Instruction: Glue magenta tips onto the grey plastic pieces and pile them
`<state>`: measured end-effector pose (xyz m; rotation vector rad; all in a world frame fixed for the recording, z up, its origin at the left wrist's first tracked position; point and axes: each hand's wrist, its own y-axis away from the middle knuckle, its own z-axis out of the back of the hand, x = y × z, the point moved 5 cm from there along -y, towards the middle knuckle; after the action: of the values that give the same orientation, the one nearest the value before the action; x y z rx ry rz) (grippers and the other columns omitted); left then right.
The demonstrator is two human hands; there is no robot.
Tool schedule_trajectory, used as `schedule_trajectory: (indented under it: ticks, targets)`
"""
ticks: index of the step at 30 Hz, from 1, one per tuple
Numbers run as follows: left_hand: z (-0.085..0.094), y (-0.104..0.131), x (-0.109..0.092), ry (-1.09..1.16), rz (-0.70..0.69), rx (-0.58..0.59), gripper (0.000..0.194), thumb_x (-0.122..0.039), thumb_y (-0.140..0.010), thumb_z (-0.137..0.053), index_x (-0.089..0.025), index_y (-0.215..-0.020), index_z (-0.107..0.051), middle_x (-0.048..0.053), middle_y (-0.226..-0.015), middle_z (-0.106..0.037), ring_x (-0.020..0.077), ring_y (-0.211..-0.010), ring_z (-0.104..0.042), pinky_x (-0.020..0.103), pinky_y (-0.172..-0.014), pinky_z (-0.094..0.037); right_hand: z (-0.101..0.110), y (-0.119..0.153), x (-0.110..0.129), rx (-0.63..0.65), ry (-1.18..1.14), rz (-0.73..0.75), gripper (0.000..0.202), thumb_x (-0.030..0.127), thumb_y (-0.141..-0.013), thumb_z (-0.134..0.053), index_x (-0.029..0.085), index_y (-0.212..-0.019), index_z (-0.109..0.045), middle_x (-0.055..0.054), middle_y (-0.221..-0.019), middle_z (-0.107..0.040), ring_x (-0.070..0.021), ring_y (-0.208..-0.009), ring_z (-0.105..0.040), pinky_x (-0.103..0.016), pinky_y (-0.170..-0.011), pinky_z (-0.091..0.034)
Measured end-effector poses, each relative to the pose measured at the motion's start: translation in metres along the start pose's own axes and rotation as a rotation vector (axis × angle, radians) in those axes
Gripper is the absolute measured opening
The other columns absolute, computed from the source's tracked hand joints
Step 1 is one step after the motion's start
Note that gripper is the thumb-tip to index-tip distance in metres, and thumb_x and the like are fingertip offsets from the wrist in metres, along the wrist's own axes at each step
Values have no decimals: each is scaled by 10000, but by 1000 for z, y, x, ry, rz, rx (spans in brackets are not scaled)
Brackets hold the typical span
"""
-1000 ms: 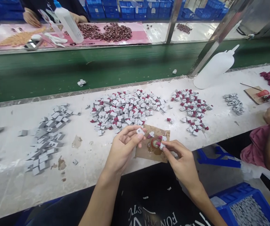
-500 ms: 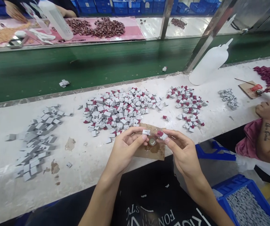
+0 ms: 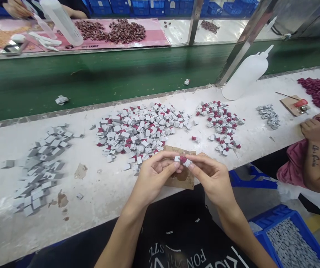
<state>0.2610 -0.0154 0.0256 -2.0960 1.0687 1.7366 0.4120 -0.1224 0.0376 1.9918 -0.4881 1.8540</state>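
Between thumb and fingers, my left hand pinches a small light-grey plastic piece. My right hand grips a small grey-and-maroon plastic piece, its maroon end toward the left. The two pieces meet in front of me, apparently touching. Below them lies a brown cardboard square with a wet patch, partly covered by my hands. Just beyond my hands spreads a big heap of grey and maroon pieces. Plain grey blocks are piled to the left.
A smaller heap of grey-and-maroon pieces lies to the right, near a white squeeze bottle. Behind the table runs a green conveyor belt carrying a few pieces. A co-worker's arm rests at right, above a blue crate.
My hands have come together, bringing the two pieces from apart into contact. Loose pieces on the green belt have shifted left. The co-worker at right no longer holds the white item.
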Motion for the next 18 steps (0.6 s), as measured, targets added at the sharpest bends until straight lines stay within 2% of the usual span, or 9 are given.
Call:
schedule_trajectory:
  ticks: [5, 8, 10, 12, 14, 15, 16, 17, 18]
  targets:
    - [-5, 4, -4, 3, 8, 91, 300, -432, -922, -968, -203, -1091, -871, 98, -923, -876, 268, -868, -869, 388, -858, -740, 2, 1, 7, 50, 40, 12, 174, 401, -998, -923, 288, -1126, -955, -54, -996, -848, -229, -921, -862, -340, -827, -749]
    - [-9, 8, -9, -31, 6, 125, 246, -399, -987, -909, -214, -1135, -844, 85, -935, -868, 251, -880, -861, 373, -872, -727, 0, -3, 8, 91, 44, -13, 216, 471, -992, -924, 288, -1102, -953, -56, -971, -867, -245, -899, -868, -349, -796, -753]
    - [-11, 10, -12, -81, -3, 137, 226, -393, -1021, -868, -227, -1166, -819, 75, -956, -857, 242, -885, -851, 356, -852, -710, 1, -4, 8, 89, 79, -35, 271, 531, -990, -914, 282, -1094, -947, -71, -999, -885, -273, -946, -879, -377, -829, -760]
    - [-11, 10, -16, -162, -40, 141, 233, -387, -1043, -833, -242, -1223, -811, 74, -1004, -844, 235, -894, -831, 340, -824, -681, 9, 0, 8, 42, 92, -62, 320, 543, -984, -917, 290, -1180, -928, -86, -1087, -903, -295, -1026, -887, -394, -883, -760]
    - [-3, 8, -23, -286, -117, 69, 216, -368, -1051, -801, -259, -1235, -830, 83, -1091, -836, 234, -935, -804, 339, -830, -650, 23, 14, 2, 31, 85, -103, 333, 509, -999, -905, 290, -1249, -900, -93, -1118, -902, -277, -966, -885, -370, -830, -754]
    - [4, 7, -28, -348, -163, -10, 201, -356, -1049, -790, -268, -1222, -842, 83, -1121, -831, 236, -958, -787, 342, -842, -636, 29, 25, -6, 85, 88, -143, 293, 490, -1021, -878, 281, -1225, -901, -93, -1076, -896, -259, -888, -875, -346, -762, -739]
    - [14, 7, -34, -404, -206, -111, 182, -348, -1042, -784, -274, -1195, -851, 80, -1128, -823, 237, -973, -768, 344, -849, -622, 33, 38, -19, 166, 96, -187, 244, 474, -1047, -836, 269, -1157, -909, -85, -998, -884, -238, -793, -851, -323, -690, -711]
    - [25, 6, -39, -451, -240, -220, 160, -346, -1033, -785, -275, -1160, -852, 75, -1109, -814, 238, -974, -748, 343, -847, -608, 34, 54, -38, 312, 122, -251, 242, 459, -1069, -792, 254, -1031, -915, -77, -909, -863, -225, -725, -825, -305, -630, -675]
    - [37, 6, -45, -489, -269, -324, 148, -350, -1022, -792, -272, -1136, -845, 68, -1078, -803, 237, -960, -728, 340, -835, -593, 34, 69, -60, 412, 158, -286, 311, 455, -1086, -740, 254, -923, -912, -60, -819, -833, -216, -695, -810, -298, -634, -658]
